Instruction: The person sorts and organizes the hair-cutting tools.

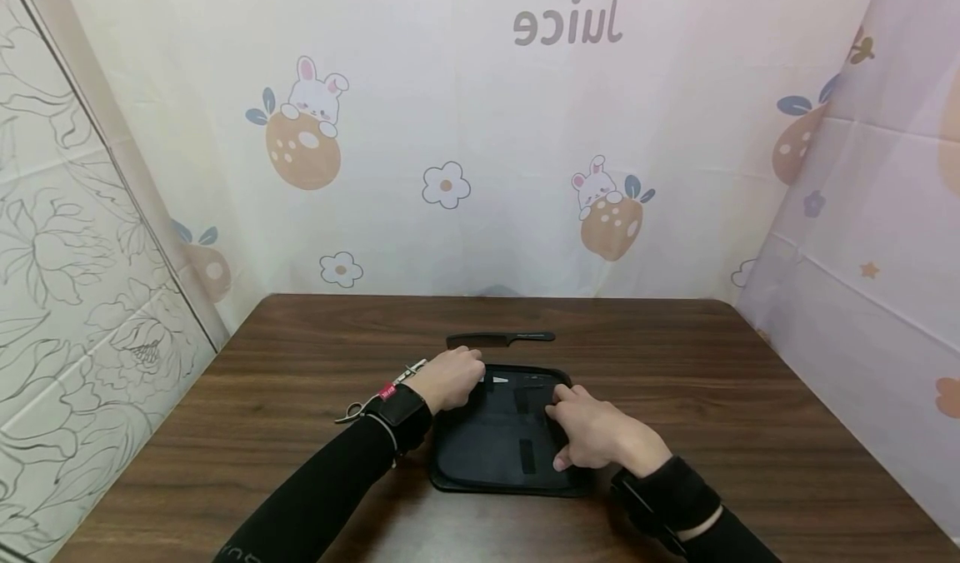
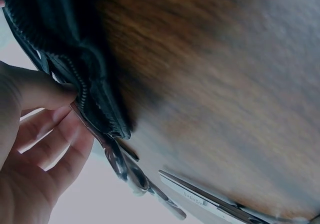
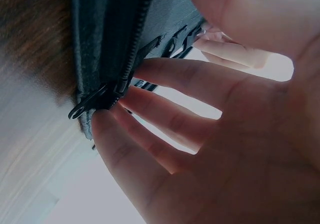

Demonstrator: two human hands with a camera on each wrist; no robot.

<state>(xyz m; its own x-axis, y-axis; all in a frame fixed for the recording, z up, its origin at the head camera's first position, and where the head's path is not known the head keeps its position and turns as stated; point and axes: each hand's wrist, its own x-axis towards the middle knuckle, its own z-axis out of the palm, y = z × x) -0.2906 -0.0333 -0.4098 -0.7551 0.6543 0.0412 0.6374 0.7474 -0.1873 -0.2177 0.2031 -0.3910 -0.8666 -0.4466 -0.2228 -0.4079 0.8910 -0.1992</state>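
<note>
A black zip case (image 1: 487, 438) lies on the table, its inner side with dark straps facing up. My left hand (image 1: 450, 377) is at its far left corner, thumb and fingers pinching the zipper edge (image 2: 82, 91). Past those fingertips runs a shiny metal piece (image 2: 120, 164) with a curved, ring-like part; I cannot tell whether the hand holds it too. My right hand (image 1: 600, 434) is at the right side, fingertips touching the rim close to the zipper pull (image 3: 82, 106). A small pale tip (image 1: 499, 380) shows inside the case.
Beyond the case lies a black comb (image 1: 498, 339). Scissors (image 1: 352, 413) rest to the left, partly covered by my left wrist; a lettered metal blade (image 2: 200, 196) shows in the left wrist view. Patterned curtains (image 1: 450, 130) stand behind the brown wooden table (image 1: 675, 363).
</note>
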